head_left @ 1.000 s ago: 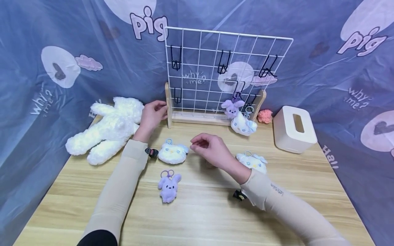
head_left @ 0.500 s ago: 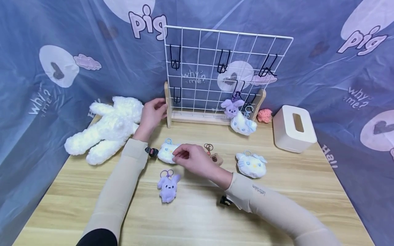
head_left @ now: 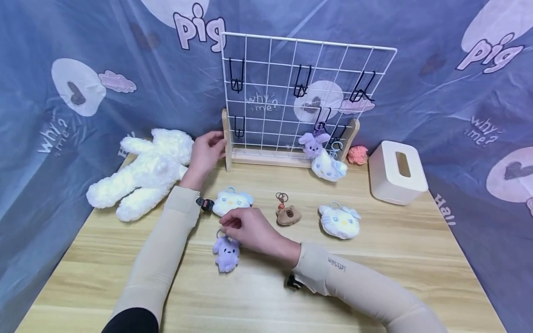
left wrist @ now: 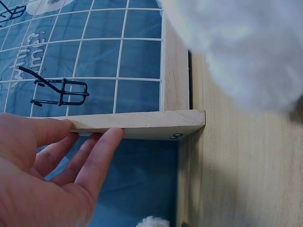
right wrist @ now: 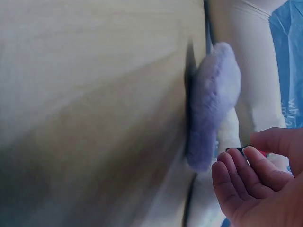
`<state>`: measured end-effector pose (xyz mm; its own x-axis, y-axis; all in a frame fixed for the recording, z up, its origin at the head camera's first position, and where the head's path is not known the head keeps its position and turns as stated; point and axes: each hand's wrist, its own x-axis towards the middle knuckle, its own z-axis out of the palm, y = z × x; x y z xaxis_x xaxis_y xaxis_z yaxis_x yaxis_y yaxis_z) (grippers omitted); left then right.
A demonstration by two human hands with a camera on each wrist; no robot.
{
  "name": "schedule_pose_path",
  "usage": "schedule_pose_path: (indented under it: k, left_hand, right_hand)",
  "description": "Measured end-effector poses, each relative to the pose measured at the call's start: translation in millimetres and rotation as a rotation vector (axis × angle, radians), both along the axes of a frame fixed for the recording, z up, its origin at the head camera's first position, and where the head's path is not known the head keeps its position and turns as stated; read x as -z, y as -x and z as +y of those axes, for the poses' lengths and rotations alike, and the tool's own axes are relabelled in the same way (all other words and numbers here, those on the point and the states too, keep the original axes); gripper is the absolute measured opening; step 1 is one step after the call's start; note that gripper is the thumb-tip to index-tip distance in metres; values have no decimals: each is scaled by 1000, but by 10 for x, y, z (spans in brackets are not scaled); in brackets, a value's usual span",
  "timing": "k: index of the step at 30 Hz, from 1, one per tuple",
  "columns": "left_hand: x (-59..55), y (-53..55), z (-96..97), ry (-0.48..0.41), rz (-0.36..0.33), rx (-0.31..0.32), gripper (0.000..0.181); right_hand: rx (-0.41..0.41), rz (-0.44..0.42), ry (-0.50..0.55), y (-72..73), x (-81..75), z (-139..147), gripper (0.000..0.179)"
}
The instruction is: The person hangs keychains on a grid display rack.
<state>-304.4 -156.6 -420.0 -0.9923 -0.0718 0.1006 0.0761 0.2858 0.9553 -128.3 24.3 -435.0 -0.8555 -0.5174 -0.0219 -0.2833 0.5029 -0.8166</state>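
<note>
My left hand (head_left: 207, 150) grips the left wooden upright (left wrist: 142, 122) of a white wire grid rack (head_left: 266, 83), thumb on one side and fingers on the other. My right hand (head_left: 254, 231) hovers over the ring end of a purple bunny keychain (head_left: 226, 256), its fingers loosely bent and nothing between them. In the right wrist view the purple plush (right wrist: 213, 104) lies just beyond my fingertips. Behind that hand is a white cat plush keychain (head_left: 231, 202), partly covered by it.
A brown bear keychain (head_left: 288, 215) and another white cat keychain (head_left: 340, 222) lie to the right. Black hooks (head_left: 236, 83) hang on the grid; a purple bunny (head_left: 313, 144) and a white cat (head_left: 329, 167) are at its lower right. A white plush toy (head_left: 145, 171) and tissue box (head_left: 397, 173) flank it.
My right hand has moved left and toward me, from over the brown bear keychain, past the white cat keychain, to the purple bunny's ring. The left hand stays on the upright.
</note>
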Motion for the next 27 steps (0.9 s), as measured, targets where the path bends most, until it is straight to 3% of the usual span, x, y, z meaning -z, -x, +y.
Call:
schedule_pose_path:
  k: [8, 17, 19, 24, 26, 27]
  left_hand:
    - [-5, 6, 1, -7, -10, 9, 35]
    - [-7, 4, -14, 0, -15, 11, 34]
    - [-8, 4, -17, 0, -17, 13, 34]
    - [-13, 6, -27, 2, -25, 13, 34]
    - [-17, 4, -30, 0, -25, 12, 34]
    - [-20, 1, -32, -3, -26, 12, 34]
  right_hand:
    - [-38, 50, -50, -30, 79, -104, 16]
    - [-50, 194, -136, -34, 176, -100, 15]
    - [-55, 274, -162, 21, 353, -71, 14]
    - [-50, 328, -215, -8, 321, -39, 13]
    - [-45, 283, -216, -59, 168, -42, 15]
    - [-43, 286, -220, -50, 193, -37, 16]
